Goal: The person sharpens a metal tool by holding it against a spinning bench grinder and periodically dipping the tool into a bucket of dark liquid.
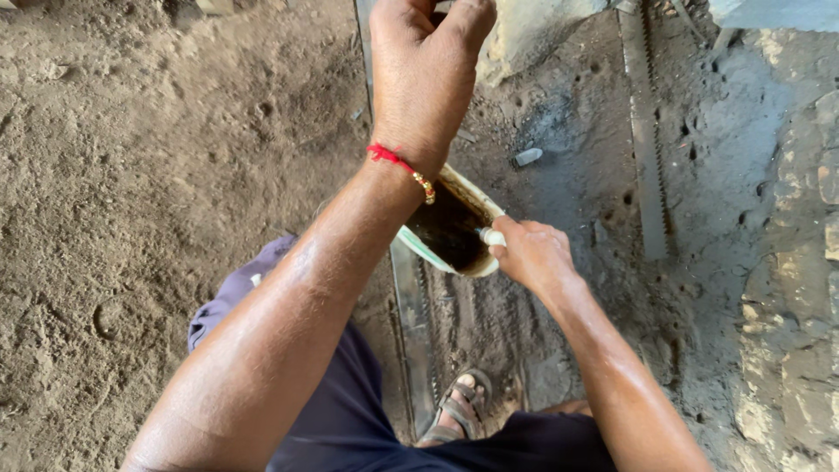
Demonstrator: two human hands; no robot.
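My left hand (419, 70) reaches forward to the top edge, a red thread band at its wrist. Its fingers are curled closed over a long toothed saw blade (411, 297) that runs along the ground toward my feet; the frame edge partly cuts off the grip. Under that wrist sits a cut-open whitish plastic container (476, 267) holding dark liquid. My right hand (533, 253) is at the container's right rim, closed on a small white stick-like piece (492, 236) whose tip points into the liquid.
A second toothed blade (647, 149) lies on the dirt to the right. A small pale cylinder (527, 157) rests on the ground. A rough stone edge (795, 288) lines the right side. My sandalled foot (459, 411) and dark trousers are below.
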